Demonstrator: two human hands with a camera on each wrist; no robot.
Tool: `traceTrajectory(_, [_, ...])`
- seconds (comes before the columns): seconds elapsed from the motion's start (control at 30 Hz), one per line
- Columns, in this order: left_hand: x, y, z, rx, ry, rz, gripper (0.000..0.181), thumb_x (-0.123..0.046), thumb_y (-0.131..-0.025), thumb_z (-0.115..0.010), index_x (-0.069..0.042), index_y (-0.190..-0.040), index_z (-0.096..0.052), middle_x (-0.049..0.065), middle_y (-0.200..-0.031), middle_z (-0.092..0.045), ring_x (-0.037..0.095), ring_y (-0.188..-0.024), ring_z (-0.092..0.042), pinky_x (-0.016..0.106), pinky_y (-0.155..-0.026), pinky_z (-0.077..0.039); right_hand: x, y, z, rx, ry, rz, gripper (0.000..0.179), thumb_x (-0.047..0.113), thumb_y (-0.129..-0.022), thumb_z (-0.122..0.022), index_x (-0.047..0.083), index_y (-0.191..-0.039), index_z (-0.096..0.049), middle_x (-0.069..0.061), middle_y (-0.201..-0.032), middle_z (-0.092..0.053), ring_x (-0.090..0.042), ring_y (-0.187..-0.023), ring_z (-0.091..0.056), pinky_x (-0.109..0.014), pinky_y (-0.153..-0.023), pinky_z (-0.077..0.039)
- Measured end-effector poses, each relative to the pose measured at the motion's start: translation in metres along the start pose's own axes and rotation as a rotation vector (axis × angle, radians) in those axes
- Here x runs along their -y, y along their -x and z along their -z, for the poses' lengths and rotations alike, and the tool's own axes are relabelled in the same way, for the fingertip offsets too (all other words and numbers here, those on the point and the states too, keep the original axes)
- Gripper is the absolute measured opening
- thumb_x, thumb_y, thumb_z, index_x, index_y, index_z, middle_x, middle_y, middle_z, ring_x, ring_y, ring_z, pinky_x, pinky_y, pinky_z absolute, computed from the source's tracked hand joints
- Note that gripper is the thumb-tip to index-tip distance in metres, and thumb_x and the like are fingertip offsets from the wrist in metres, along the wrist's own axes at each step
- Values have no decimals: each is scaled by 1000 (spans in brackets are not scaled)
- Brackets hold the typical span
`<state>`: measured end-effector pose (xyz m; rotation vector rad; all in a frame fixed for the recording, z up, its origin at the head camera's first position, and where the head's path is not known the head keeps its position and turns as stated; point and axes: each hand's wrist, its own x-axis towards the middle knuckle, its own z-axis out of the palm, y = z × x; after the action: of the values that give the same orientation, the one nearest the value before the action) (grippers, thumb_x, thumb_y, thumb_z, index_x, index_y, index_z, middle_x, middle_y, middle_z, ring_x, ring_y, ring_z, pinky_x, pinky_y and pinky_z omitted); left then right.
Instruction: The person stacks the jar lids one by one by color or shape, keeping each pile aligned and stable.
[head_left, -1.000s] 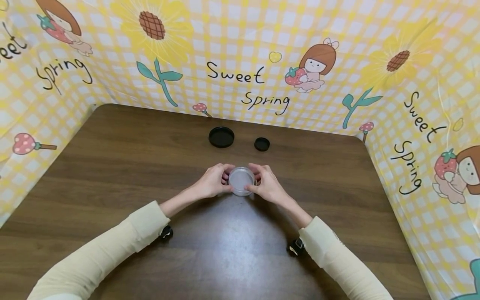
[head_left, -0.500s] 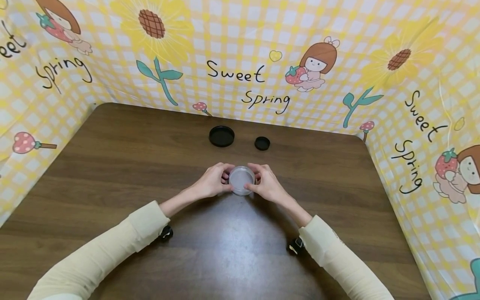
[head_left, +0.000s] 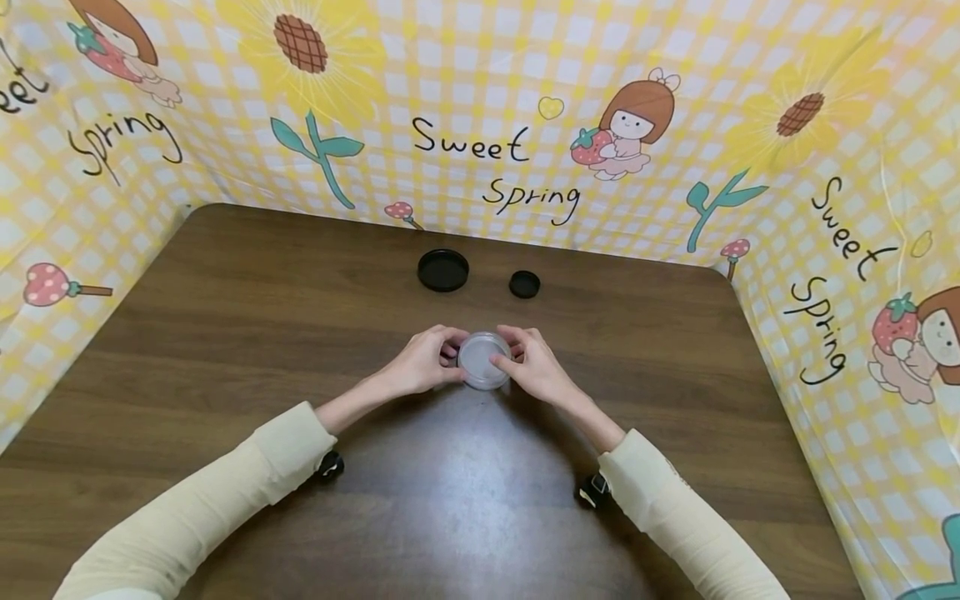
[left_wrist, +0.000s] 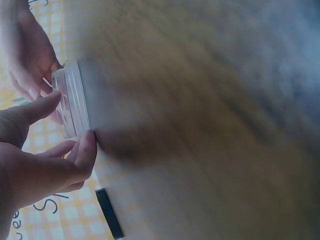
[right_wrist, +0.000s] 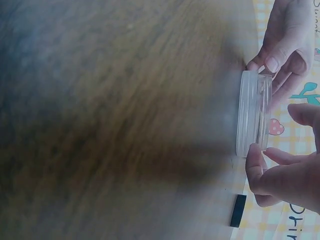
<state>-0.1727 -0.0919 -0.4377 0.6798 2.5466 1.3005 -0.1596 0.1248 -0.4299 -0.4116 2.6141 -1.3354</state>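
Note:
A clear, round plastic container (head_left: 483,361) stands on the table between both hands. Its lower part looks frosted in the right wrist view. My left hand (head_left: 429,360) holds it from the left, with a fingertip at the low rim and the thumb near the upper part in the left wrist view. On the other side, my right hand (head_left: 538,367) keeps curled fingers against the container (right_wrist: 255,115). The right thumb is raised over its top, apart from it in the right wrist view. Some fingertips are hidden behind the container in the head view.
Behind the hands sit a larger black round dish (head_left: 443,271) and a smaller black one (head_left: 524,284). The brown wooden table (head_left: 300,275) ends at a yellow checked cloth (head_left: 465,92) around the back and sides.
The right thumb has lifted from the container's near rim and shifted over its top. The container and left hand have stayed in nearly the same place.

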Motion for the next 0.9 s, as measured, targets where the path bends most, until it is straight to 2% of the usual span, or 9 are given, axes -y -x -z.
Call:
traceTrajectory(0.37, [5,1,4,-13,33,-1,57,-3,-77,-80,8,-127,-55,20,-113,-58,29,-96,-61,30,-79,-55,3,-4,5,-11,-17,-10,49,16,-93,-64,-2,-137,-50,-22,-121,-48,-29,-100,-54,-38,-82,-47])
traceTrajectory(0.57, [11,2,10,-60,3,9,51,0,-81,-73,10,-127,-53,23,-114,-59,32,-96,-61,33,-79,-55,2,-14,11,-17,-13,-16,49,14,-93,-63,-3,-137,-49,-22,-123,-48,-31,-103,-51,-40,-84,-46])
traceTrajectory(0.7, [17,-2,17,-94,-15,52,52,-3,-83,-72,10,-129,-51,25,-116,-56,33,-99,-59,35,-82,-54,1,-27,13,-19,7,-7,50,14,-93,-62,-4,-137,-48,-23,-124,-49,-32,-104,-51,-41,-87,-46])
traceTrajectory(0.9, [27,-12,31,-103,-40,119,65,-9,-86,-71,9,-139,-38,30,-125,-40,37,-105,-49,42,-89,-48,2,-47,13,-3,16,13,51,13,-92,-64,-4,-138,-47,-23,-125,-50,-33,-107,-52,-43,-91,-45])
